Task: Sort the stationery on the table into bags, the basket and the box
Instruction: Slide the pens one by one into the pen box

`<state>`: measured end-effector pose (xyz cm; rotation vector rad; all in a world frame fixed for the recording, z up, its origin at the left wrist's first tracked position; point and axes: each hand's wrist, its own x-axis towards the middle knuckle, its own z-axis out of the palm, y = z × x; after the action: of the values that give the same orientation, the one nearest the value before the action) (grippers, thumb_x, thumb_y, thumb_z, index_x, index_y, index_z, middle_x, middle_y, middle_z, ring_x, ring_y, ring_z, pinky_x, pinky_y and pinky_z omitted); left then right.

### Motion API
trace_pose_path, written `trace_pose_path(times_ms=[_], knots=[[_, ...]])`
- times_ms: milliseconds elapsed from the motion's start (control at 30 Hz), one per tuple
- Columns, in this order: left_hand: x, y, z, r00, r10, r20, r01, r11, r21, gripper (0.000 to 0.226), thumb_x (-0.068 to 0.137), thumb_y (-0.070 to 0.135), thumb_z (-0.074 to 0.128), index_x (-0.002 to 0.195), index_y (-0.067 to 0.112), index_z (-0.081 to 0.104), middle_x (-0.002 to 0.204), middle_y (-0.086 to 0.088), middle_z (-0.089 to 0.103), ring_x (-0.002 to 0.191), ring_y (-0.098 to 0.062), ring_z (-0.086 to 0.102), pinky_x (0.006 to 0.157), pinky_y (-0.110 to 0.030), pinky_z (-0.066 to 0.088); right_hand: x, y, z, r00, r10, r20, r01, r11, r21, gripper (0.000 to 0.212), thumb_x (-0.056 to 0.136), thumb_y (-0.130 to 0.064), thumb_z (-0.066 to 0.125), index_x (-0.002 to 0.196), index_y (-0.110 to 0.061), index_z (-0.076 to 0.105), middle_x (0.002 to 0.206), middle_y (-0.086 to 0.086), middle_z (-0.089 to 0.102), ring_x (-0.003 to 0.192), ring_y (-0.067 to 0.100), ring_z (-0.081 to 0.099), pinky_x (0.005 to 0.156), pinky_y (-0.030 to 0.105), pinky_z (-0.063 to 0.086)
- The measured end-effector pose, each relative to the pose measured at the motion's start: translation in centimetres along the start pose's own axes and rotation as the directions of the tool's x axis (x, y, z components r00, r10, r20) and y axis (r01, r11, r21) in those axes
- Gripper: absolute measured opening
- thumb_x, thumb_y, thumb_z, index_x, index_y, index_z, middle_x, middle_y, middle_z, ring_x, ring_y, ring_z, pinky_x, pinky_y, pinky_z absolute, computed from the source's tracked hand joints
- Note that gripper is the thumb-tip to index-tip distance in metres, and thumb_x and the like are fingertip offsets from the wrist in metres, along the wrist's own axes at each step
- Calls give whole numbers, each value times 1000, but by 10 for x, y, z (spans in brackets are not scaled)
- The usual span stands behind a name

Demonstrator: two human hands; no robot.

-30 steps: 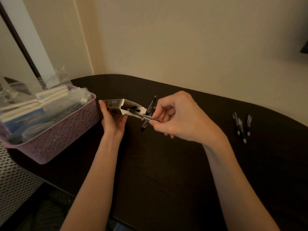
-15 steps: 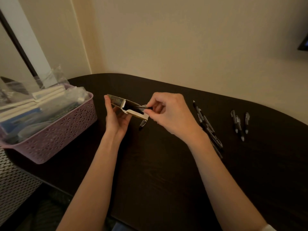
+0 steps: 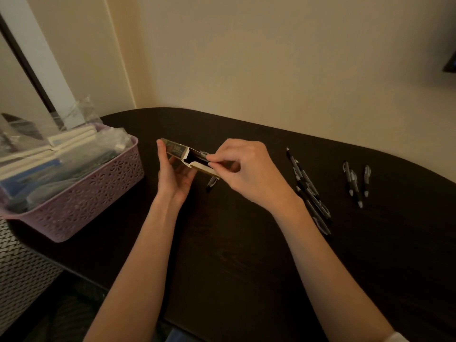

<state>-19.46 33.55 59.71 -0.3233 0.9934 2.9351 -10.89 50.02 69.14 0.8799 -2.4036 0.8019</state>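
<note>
My left hand (image 3: 174, 174) holds a small open cardboard box (image 3: 183, 155) above the dark table (image 3: 234, 255), its mouth turned right. My right hand (image 3: 249, 171) pinches the end of a pen at the box's opening; most of that pen is inside the box or hidden by my fingers. One pen (image 3: 211, 182) lies on the table just below the box. A row of several black pens (image 3: 308, 191) lies to the right of my right wrist. Three more pens (image 3: 355, 181) lie further right.
A pink perforated basket (image 3: 81, 201) stands at the table's left edge, filled with clear bags and notebooks. A white patterned bin (image 3: 19, 270) sits below it. The wall runs close behind the table.
My right hand has pushed the pen leftward, deeper into the box. My view has shifted, so the pens at the right now show.
</note>
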Motion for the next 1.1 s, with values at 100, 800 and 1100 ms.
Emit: trace_pose_path(times_ms=[100,800,1100], knots=[[0,0,-1,999,12,-34,-13,1000,-10,79,80,62,64,135,8,46,127,-17,58,111,-29,64,87,-38,57,0,4,1,1000,17,11,-16,999,-46,17,88,-14,68,104,-13,74,96,-2,66,79,8,61,69,30,55],[5,-1,-3,1000,1,18,-1,999,49,83,75,67,65,133,10,46,130,-21,57,114,-33,63,98,-45,52,0,9,0,994,51,102,-52,999,3,17,87,-11,67,103,-12,73,100,-3,63,84,7,61,73,29,56],[5,2,-3,999,7,48,-10,999,53,67,78,66,62,120,15,51,130,-21,56,112,-33,64,100,-47,50,-3,26,15,988,154,22,-156,984,83,14,88,-18,68,101,-18,74,99,-7,57,84,5,57,70,19,49]])
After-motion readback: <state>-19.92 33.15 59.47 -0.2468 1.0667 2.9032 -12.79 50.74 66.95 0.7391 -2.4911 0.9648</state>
